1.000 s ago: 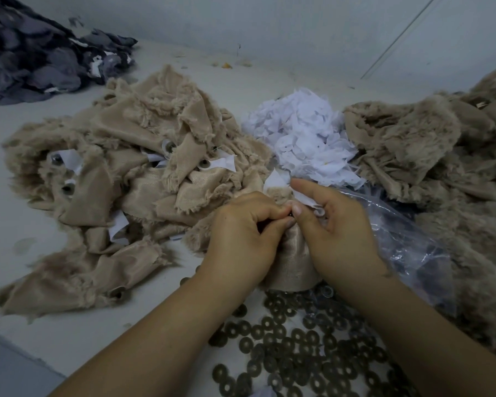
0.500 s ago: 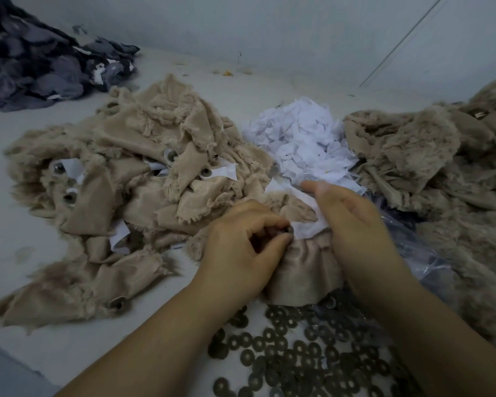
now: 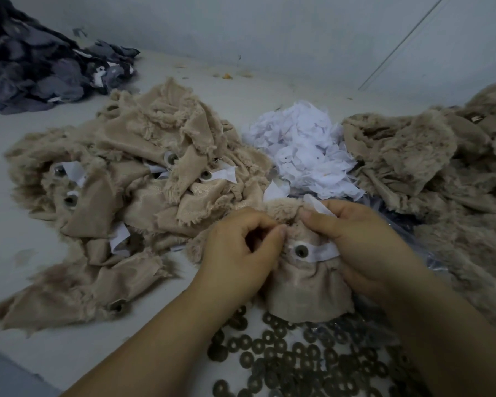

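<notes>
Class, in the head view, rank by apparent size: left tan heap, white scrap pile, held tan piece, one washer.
Left tan heap
White scrap pile
Held tan piece, nearer the camera: unsure against pile
Washer

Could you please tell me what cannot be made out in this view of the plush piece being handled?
Head view only.
Plush piece, far side: turned away, partly covered by the left hand and right hand.
Plastic bag, contents: hidden behind the right hand.
Loose washers, full count: cut off by the bottom edge.
Beige fur pile, extent: cut off by the right edge.
</notes>
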The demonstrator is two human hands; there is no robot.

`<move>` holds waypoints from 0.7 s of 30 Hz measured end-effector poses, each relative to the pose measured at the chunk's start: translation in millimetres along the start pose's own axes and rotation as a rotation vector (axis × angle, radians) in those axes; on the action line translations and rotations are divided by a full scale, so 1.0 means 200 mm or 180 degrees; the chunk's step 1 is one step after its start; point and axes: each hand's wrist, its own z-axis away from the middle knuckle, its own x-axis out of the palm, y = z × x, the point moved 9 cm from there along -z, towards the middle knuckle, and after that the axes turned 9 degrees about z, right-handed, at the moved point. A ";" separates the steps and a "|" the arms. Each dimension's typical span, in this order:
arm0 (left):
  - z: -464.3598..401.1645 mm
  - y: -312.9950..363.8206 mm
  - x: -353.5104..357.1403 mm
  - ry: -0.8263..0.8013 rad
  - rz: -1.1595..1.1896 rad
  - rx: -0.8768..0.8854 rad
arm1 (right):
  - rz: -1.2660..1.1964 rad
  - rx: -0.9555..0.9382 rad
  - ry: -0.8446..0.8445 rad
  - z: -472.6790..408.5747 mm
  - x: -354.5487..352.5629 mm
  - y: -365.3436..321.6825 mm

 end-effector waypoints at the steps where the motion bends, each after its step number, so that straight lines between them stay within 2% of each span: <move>1: 0.00 -0.03 -0.01 0.0045 -0.0092 -0.0172 | -0.0108 0.0098 -0.0020 0.00 0.01 -0.01; 5: 0.00 -0.06 0.02 -0.0047 -0.0355 -0.0352 | -0.0711 0.0464 0.0070 0.02 0.02 0.00; 10: -0.01 -0.04 0.02 0.0021 0.0200 -0.0524 | -0.1362 0.0765 -0.0386 0.03 0.08 0.02; 13: -0.06 0.04 0.02 -0.0009 0.0240 -0.0381 | -0.1372 0.0739 -0.0601 0.05 0.11 0.00; 16: -0.10 0.05 0.05 -0.0243 0.0381 -0.0574 | -0.1380 0.0669 -0.0735 0.06 0.15 -0.02; 19: -0.11 0.02 0.10 -0.0372 0.0681 -0.0962 | -0.1195 0.0742 -0.0538 0.05 0.14 0.01; 21: -0.13 0.02 0.10 -0.0284 0.0806 -0.1052 | -0.1203 0.0792 -0.0430 0.05 0.13 0.02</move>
